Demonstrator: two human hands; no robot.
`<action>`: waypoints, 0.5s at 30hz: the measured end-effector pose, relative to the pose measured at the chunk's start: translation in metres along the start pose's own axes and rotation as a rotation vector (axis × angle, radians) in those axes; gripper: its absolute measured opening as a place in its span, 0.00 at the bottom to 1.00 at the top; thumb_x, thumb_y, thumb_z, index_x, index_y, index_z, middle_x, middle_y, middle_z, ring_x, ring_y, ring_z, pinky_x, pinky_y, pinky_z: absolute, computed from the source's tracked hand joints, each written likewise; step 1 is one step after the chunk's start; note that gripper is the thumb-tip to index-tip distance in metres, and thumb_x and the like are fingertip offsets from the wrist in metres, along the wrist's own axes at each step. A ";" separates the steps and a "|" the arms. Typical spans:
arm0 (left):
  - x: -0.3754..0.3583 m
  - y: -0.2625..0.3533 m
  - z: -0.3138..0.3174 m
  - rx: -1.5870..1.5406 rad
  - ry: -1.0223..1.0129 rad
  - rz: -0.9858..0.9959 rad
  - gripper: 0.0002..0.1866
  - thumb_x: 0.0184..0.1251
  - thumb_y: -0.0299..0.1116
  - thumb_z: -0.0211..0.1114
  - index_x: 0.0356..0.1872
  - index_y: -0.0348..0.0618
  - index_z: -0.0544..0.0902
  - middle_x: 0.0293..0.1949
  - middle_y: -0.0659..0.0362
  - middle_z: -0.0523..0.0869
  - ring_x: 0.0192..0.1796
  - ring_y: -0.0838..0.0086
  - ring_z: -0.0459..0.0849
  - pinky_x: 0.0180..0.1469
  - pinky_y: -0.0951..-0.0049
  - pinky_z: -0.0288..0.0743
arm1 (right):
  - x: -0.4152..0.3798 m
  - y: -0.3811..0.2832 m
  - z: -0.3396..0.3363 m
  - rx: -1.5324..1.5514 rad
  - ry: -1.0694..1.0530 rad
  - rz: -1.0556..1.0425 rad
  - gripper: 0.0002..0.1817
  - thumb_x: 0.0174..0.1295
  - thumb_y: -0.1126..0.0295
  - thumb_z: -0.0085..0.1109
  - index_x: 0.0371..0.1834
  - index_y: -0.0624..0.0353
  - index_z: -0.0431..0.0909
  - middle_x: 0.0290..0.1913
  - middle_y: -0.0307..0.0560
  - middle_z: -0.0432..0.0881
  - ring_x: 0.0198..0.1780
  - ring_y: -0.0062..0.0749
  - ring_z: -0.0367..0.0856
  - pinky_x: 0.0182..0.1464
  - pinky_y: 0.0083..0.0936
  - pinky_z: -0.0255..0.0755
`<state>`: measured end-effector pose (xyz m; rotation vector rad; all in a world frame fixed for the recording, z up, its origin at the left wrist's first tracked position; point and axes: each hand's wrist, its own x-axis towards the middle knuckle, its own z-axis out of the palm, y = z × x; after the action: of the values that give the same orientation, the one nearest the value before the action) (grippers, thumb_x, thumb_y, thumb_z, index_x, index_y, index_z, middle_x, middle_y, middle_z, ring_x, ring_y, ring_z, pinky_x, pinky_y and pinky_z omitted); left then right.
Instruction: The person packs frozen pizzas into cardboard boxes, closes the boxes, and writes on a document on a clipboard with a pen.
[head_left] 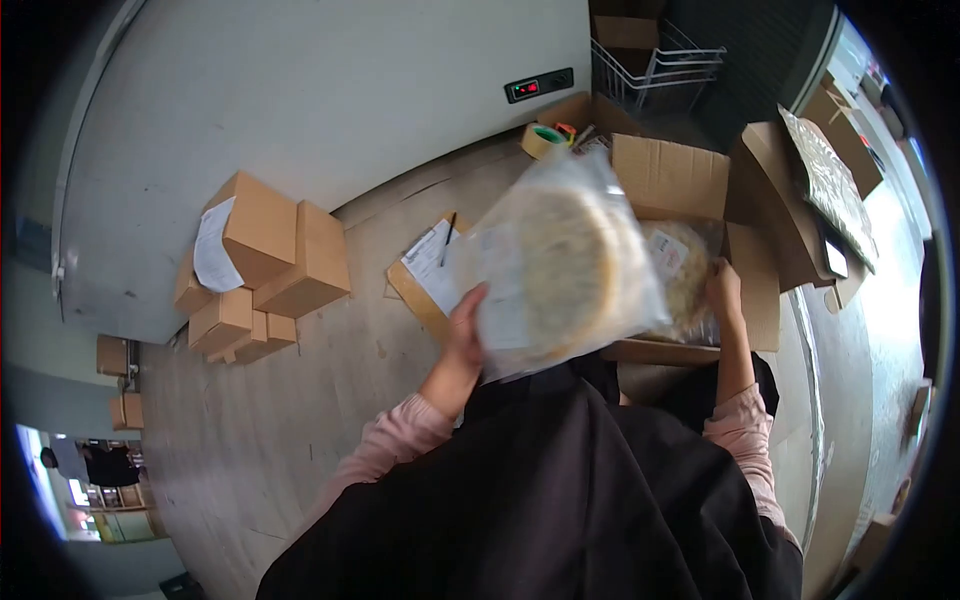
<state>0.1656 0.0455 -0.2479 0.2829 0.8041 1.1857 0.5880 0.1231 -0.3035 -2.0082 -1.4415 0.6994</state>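
My left hand [466,335] is closed on the edge of a clear plastic bag [560,265] holding what looks like round, pale flatbreads; it is slightly blurred, and a whitish label shows through. This bag is held up in front of me, left of an open cardboard box [672,165]. Inside that box lies a second clear bag [685,290] with similar round, pale contents and a white label. My right hand [725,292] reaches into the box, its fingers curled at the right edge of this second bag. Part of the box is hidden behind the raised bag.
Several closed cartons [262,270] are stacked at left, with a paper sheet [214,247] on them. A clipboard [428,270] with a pen lies on the floor. Tape [543,140] is by the far wall. A silvery packet [828,185] rests on a carton at right.
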 end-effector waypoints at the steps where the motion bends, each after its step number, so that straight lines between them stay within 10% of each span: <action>1: 0.016 -0.003 0.016 -0.009 -0.024 -0.038 0.25 0.59 0.39 0.61 0.55 0.37 0.71 0.48 0.54 0.80 0.50 0.66 0.79 0.55 0.65 0.72 | -0.011 -0.005 0.003 -0.086 0.159 -0.120 0.15 0.63 0.68 0.47 0.47 0.64 0.76 0.43 0.56 0.78 0.46 0.44 0.76 0.50 0.30 0.68; 3: 0.036 -0.010 0.060 0.026 -0.159 -0.166 0.27 0.54 0.38 0.66 0.54 0.37 0.71 0.47 0.55 0.80 0.48 0.67 0.79 0.53 0.66 0.72 | -0.030 -0.043 -0.014 -0.023 0.275 -0.206 0.20 0.64 0.60 0.46 0.52 0.62 0.76 0.49 0.53 0.77 0.50 0.41 0.75 0.52 0.30 0.67; 4: 0.052 -0.022 0.074 0.102 -0.190 -0.092 0.28 0.52 0.37 0.67 0.54 0.37 0.71 0.47 0.55 0.80 0.48 0.68 0.79 0.53 0.66 0.72 | -0.025 -0.037 -0.022 0.694 0.043 0.001 0.23 0.66 0.56 0.45 0.57 0.58 0.73 0.50 0.45 0.77 0.49 0.34 0.75 0.53 0.28 0.67; 6: 0.073 -0.046 0.095 0.175 -0.240 -0.038 0.29 0.51 0.36 0.69 0.54 0.37 0.72 0.47 0.56 0.80 0.48 0.69 0.79 0.52 0.67 0.72 | -0.059 -0.080 -0.068 1.083 -0.341 0.104 0.25 0.67 0.54 0.44 0.61 0.57 0.68 0.49 0.41 0.76 0.49 0.29 0.74 0.53 0.26 0.67; 10: 0.100 -0.089 0.135 0.445 -0.254 0.028 0.31 0.49 0.28 0.70 0.56 0.39 0.66 0.49 0.56 0.78 0.52 0.70 0.76 0.55 0.70 0.69 | -0.047 -0.021 -0.054 0.576 -0.094 0.152 0.33 0.59 0.52 0.57 0.61 0.65 0.66 0.53 0.51 0.75 0.50 0.33 0.75 0.50 0.28 0.69; 15: 0.161 -0.162 0.078 1.200 -0.157 0.665 0.52 0.58 0.29 0.65 0.68 0.36 0.30 0.68 0.43 0.51 0.65 0.65 0.63 0.64 0.68 0.59 | -0.054 -0.038 -0.043 0.011 0.014 0.004 0.38 0.53 0.55 0.61 0.63 0.67 0.61 0.52 0.68 0.74 0.53 0.55 0.75 0.54 0.35 0.69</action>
<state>0.3576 0.1449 -0.3545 1.7083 1.2596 1.1160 0.5773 0.0753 -0.2414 -2.0038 -1.4229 0.6924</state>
